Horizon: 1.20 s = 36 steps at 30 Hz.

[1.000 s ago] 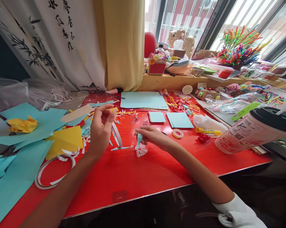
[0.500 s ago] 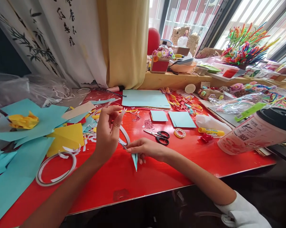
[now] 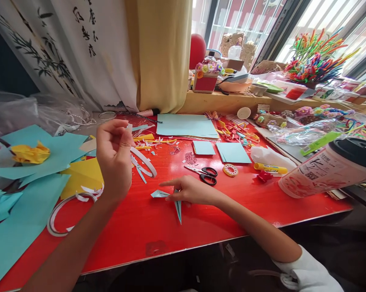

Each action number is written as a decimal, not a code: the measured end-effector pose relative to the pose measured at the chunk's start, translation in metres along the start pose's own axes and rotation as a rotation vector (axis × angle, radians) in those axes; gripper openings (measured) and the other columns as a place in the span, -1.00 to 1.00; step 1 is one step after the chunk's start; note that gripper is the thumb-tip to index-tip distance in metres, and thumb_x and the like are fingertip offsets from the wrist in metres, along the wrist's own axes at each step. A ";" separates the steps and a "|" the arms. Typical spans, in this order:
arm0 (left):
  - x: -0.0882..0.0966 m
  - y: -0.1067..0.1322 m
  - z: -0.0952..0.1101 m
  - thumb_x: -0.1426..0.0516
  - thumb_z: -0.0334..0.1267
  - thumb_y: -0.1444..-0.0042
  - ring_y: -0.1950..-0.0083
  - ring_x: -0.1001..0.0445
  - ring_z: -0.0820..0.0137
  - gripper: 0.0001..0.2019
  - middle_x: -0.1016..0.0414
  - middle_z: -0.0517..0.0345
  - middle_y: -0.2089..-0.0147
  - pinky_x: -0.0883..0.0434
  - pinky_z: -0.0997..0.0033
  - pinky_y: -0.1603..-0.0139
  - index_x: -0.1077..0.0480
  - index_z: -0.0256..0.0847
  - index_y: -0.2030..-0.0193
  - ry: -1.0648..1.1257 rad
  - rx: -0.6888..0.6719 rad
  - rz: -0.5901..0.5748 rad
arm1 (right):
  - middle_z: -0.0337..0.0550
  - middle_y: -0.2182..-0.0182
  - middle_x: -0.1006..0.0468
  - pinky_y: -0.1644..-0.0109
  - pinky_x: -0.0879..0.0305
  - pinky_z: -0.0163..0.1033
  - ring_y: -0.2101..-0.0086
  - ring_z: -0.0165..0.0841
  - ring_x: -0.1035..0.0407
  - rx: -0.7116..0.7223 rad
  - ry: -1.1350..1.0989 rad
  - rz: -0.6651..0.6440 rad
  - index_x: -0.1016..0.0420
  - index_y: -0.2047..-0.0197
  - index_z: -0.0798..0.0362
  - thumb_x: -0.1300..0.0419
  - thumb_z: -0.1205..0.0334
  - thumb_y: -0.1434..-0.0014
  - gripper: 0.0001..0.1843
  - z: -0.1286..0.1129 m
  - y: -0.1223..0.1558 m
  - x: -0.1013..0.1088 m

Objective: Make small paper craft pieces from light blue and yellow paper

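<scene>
My left hand (image 3: 112,156) is raised over the red table (image 3: 201,221), fingers curled in a pinch on a small white strip of tape backing (image 3: 128,127). My right hand (image 3: 187,190) lies low on the table, fingers pressed on a folded light-blue paper piece (image 3: 178,207) whose point sticks out toward me. A white tape ring (image 3: 144,161) lies between the two hands. Black-handled scissors (image 3: 202,173) rest just beyond my right hand.
Light-blue paper sheets (image 3: 185,125), yellow paper (image 3: 84,174), paper scraps and a large white tape ring (image 3: 67,209) cover the left and back. A small tape roll (image 3: 230,170), a yellow glue stick (image 3: 269,167) and a lidded drink cup (image 3: 325,168) stand on the right. A cluttered sill runs behind.
My left hand has drawn away up and to the left with the white strip. My right hand has pressed the blue paper down flat on the table.
</scene>
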<state>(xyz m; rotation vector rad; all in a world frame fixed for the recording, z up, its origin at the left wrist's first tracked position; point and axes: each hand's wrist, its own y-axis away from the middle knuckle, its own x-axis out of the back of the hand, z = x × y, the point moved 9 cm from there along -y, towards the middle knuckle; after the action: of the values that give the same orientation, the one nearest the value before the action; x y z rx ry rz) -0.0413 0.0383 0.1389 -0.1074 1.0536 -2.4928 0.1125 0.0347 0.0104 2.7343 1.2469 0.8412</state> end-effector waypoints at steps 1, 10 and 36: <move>0.001 -0.001 0.000 -0.06 -0.24 -0.16 0.37 -0.29 0.61 -0.89 -0.22 0.30 0.35 -0.24 0.42 0.34 -0.32 -0.08 0.17 0.008 0.002 0.006 | -0.38 0.63 -0.30 0.62 -0.08 -0.45 0.70 -0.59 -0.12 -0.012 0.003 0.014 -0.31 -0.10 -0.02 -0.20 0.13 -0.02 -0.46 -0.001 0.001 0.003; -0.003 0.003 -0.008 -0.10 -0.12 -0.09 0.35 -0.30 0.48 -0.88 -0.29 0.19 0.32 -0.29 0.43 0.31 -0.35 0.01 0.22 0.011 0.054 0.007 | -0.24 0.53 -0.41 0.52 -0.12 -0.40 0.59 -0.53 -0.20 -0.003 0.041 -0.043 -0.53 0.27 0.14 -0.14 0.18 -0.05 -0.76 -0.002 -0.001 0.003; -0.072 0.051 -0.035 -0.09 -0.12 -0.07 0.36 -0.26 0.50 -0.77 -0.35 0.19 0.30 -0.24 0.51 0.39 -0.33 -0.16 0.17 -0.016 0.498 -0.863 | -0.26 0.52 -0.41 0.31 -0.28 -0.31 0.49 -0.52 -0.28 0.207 -0.749 0.448 -0.49 0.32 0.08 -0.26 0.19 0.02 -0.82 -0.006 0.009 0.062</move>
<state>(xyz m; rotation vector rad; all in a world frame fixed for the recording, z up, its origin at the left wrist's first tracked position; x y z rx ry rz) 0.0341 0.0605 0.0852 -0.5191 0.3589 -3.4283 0.1488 0.0712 0.0464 3.0463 0.6050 -0.3506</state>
